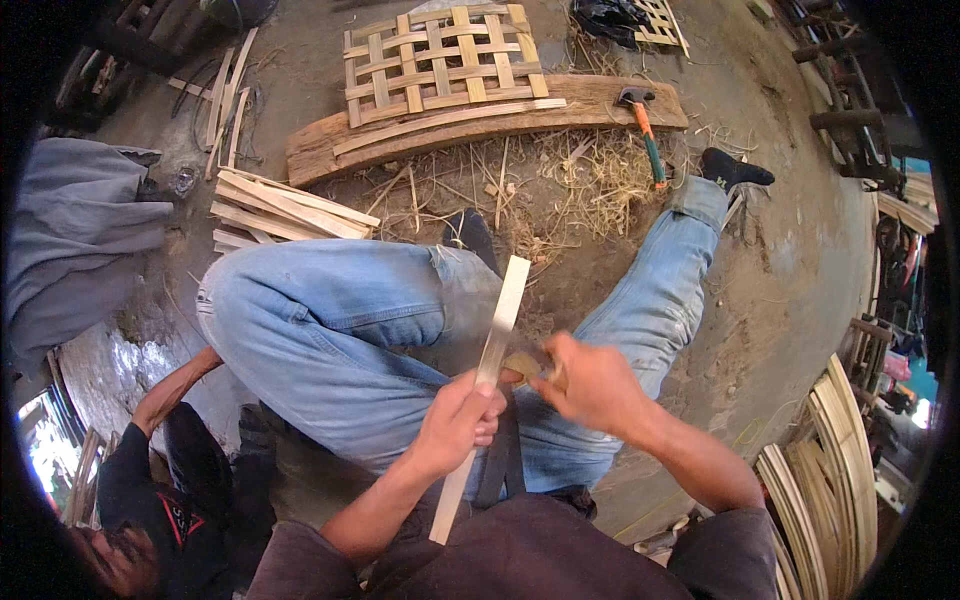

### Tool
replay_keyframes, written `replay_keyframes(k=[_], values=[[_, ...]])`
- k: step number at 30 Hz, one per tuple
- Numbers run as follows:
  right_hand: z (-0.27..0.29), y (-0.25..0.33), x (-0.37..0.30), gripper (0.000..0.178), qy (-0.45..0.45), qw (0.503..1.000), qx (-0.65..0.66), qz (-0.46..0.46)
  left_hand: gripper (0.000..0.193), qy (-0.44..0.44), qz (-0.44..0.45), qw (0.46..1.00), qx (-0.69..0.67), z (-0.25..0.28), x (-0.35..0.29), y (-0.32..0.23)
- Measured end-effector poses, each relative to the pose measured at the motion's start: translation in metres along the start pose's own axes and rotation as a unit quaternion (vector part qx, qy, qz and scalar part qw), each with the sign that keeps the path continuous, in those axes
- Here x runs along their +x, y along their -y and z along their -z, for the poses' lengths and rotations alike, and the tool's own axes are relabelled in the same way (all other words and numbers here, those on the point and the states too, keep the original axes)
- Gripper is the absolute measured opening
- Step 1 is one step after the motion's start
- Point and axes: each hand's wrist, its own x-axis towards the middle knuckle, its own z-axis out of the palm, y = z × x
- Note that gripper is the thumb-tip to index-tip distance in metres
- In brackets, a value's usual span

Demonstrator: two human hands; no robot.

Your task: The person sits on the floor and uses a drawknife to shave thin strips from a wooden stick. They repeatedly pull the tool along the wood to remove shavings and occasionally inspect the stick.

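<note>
A pale, flat wooden strip (504,308) slants upward over my lap, its lower end near my shirt. My left hand (460,418) is wrapped round its middle. Just to the right, my right hand (590,378) is closed and smeared by motion. Between the two hands shows a rounded tan piece (521,366); I cannot tell whether it belongs to something in the right hand. A dark flat band (502,455) lies below, between my thighs.
Ahead, a woven lattice of strips (440,60) rests on a curved plank (310,150) beside a hammer (642,130). Shavings (590,190) litter the ground. Stacked strips lie left (285,208) and lower right (835,470). Another person (150,500) sits at lower left.
</note>
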Motion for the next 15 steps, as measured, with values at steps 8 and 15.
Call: replay_keyframes(k=[8,15], values=[[0.005,-0.017,-0.006,0.013,-0.038,0.978,-0.183,0.097,0.021,-0.020,-0.001,0.995,0.100,0.004,0.013,0.000],[0.042,-0.082,0.017,0.008,-0.153,0.952,-0.249,-0.089,0.031,0.008,0.001,0.997,0.080,-0.004,-0.012,-0.009]])
